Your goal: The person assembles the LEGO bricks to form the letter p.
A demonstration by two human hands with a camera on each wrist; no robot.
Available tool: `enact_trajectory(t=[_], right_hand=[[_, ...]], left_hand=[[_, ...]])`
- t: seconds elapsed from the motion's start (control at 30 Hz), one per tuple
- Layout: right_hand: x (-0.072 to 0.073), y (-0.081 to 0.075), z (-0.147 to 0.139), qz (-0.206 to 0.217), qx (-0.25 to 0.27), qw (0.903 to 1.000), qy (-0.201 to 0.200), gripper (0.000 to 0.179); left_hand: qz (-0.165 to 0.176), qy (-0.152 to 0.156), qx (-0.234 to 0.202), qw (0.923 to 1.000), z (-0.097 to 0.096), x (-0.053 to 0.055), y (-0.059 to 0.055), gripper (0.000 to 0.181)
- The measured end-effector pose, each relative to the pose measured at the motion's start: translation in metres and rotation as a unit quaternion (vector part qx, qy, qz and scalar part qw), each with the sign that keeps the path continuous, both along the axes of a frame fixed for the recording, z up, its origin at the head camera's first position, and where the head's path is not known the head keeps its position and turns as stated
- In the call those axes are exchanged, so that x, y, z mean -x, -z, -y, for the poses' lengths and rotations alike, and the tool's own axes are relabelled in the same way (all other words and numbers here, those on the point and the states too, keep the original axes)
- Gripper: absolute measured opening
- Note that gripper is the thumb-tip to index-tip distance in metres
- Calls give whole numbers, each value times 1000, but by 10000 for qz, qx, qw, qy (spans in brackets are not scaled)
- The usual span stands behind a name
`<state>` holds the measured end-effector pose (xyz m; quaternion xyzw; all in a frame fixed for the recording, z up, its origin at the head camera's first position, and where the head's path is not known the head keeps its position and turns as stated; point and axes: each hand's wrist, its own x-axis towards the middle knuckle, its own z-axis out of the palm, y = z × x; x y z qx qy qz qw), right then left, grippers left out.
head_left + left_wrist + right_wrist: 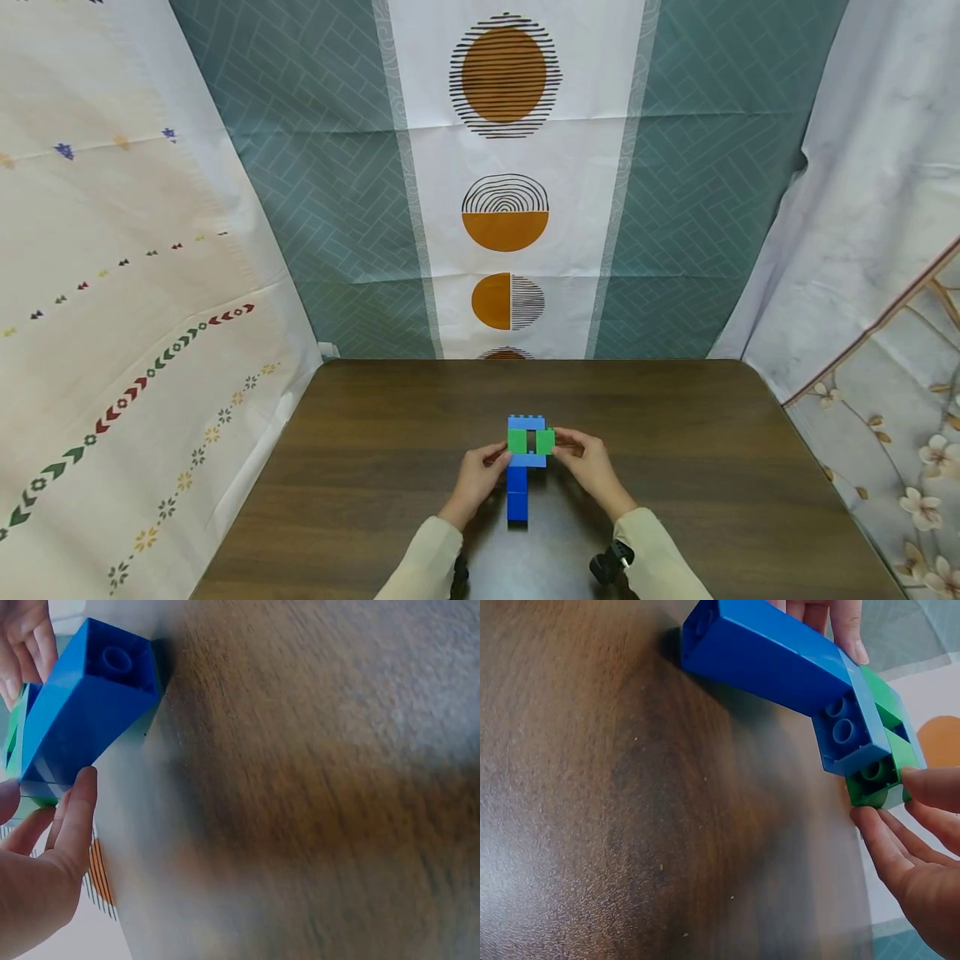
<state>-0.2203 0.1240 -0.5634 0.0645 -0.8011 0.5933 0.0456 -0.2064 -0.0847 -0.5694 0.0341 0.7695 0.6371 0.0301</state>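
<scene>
Toy building blocks joined into one figure are held between the two hands over the table. Two dark blue blocks [517, 493] form its stem, below a light blue block [528, 460]. Above that, a left green block [517, 441] and a right green block [545, 441] stand with a gap between them, under another light blue block [527, 422]. The right green block juts past the light blue ones, its hollow underside showing in the right wrist view. My left hand [480, 479] grips the figure's left side. My right hand [592, 473] pinches the right green block between thumb and fingers.
The brown wooden table [360, 483] extends around the hands. Behind it hangs a teal and white patterned cloth [330, 208], with printed light cloths at both sides. A black wrist device [612, 562] sits at the right sleeve.
</scene>
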Motion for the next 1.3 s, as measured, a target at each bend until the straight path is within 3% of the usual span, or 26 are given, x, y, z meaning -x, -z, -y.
enact_trajectory(t=[0.43, 0.63, 1.07, 1.3], right_hand=[[5, 12, -2, 451, -169, 9988, -19, 32], [7, 18, 0, 760, -136, 9970, -32, 32], [8, 25, -2, 948, -319, 9947, -223, 34], [9, 25, -1, 964, -257, 9948, -223, 33]], left_hand=[[551, 112, 6, 9984, -2, 8, 5, 36], [636, 145, 200, 9977, -2, 12, 10, 32], [527, 39, 500, 9974, -6, 13, 15, 25], [532, -62, 608, 9967, -8, 11, 11, 24]])
